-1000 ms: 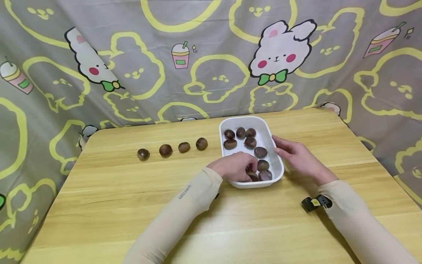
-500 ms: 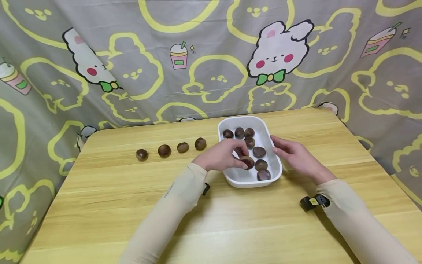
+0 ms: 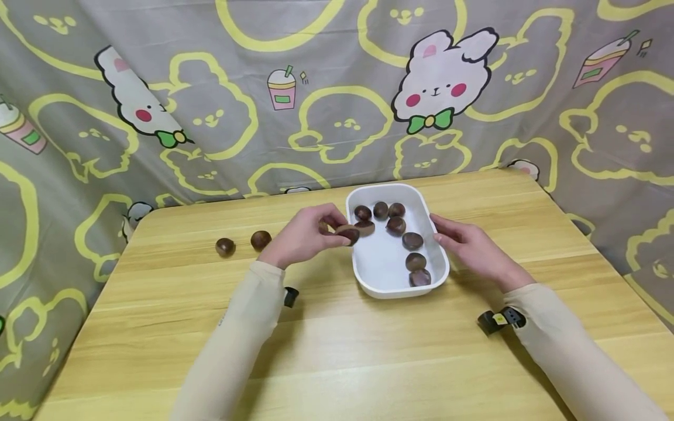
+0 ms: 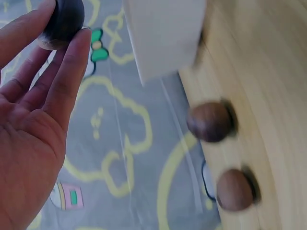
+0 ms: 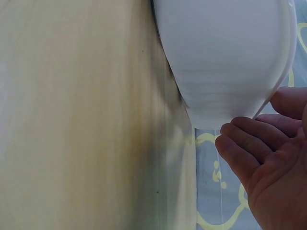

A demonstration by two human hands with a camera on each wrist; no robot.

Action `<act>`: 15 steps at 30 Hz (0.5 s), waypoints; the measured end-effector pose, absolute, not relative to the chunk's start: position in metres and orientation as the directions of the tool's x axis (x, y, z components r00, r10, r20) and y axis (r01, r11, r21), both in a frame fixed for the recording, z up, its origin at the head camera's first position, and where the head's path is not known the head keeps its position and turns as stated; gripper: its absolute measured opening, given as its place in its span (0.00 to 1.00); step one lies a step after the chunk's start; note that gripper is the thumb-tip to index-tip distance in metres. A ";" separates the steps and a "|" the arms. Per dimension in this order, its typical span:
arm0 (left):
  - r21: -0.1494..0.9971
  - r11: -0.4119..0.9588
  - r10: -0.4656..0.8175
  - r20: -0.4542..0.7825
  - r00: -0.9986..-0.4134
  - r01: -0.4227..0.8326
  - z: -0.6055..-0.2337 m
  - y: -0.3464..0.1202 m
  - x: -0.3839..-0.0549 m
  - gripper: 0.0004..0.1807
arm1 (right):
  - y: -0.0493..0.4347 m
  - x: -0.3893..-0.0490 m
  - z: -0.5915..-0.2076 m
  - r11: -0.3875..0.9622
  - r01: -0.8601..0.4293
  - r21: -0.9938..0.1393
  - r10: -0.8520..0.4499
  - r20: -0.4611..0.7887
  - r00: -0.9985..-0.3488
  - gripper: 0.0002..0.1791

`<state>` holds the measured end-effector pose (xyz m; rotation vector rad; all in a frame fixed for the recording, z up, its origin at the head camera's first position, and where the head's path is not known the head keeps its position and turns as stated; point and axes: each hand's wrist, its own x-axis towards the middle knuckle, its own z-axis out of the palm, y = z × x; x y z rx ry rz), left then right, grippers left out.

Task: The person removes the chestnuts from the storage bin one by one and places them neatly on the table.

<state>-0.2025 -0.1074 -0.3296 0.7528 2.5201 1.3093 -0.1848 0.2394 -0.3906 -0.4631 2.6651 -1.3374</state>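
My left hand (image 3: 308, 234) pinches a brown chestnut (image 3: 348, 234) between thumb and fingertips, at the left rim of a white rectangular tray (image 3: 381, 293). In the left wrist view the held chestnut (image 4: 64, 21) looks dark and glossy. Several more chestnuts (image 3: 412, 241) lie inside the tray, along its far end and right side. At the tray's right side my right hand (image 3: 476, 248) holds the rim, thumb at the edge and fingers against the outer wall; the right wrist view shows this hand (image 5: 278, 148) there too.
Left of the tray, a row of chestnuts lies on the wooden table (image 3: 337, 362): one chestnut (image 3: 225, 247) stands at the row's left end, another (image 3: 261, 240) beside it. My left hand partly hides the rest. A patterned curtain (image 3: 337, 140) hangs behind the table.
My left hand has lifted a chestnut from the tray's near left part and carried it leftward to the left rim. The right hand stays at the tray's right side.
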 end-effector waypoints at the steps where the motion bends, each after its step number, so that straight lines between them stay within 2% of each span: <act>1: 0.803 0.489 0.514 0.050 -0.857 0.340 -0.330 -0.113 -0.203 0.10 | 0.239 -0.185 -0.390 0.563 -0.217 -0.798 -0.326 0.028 -0.945 0.29; 15: 0.701 0.664 0.419 -0.061 -0.906 0.260 -0.353 -0.152 -0.205 0.12 | 0.239 -0.185 -0.390 0.560 -0.217 -0.799 -0.332 0.024 -0.943 0.30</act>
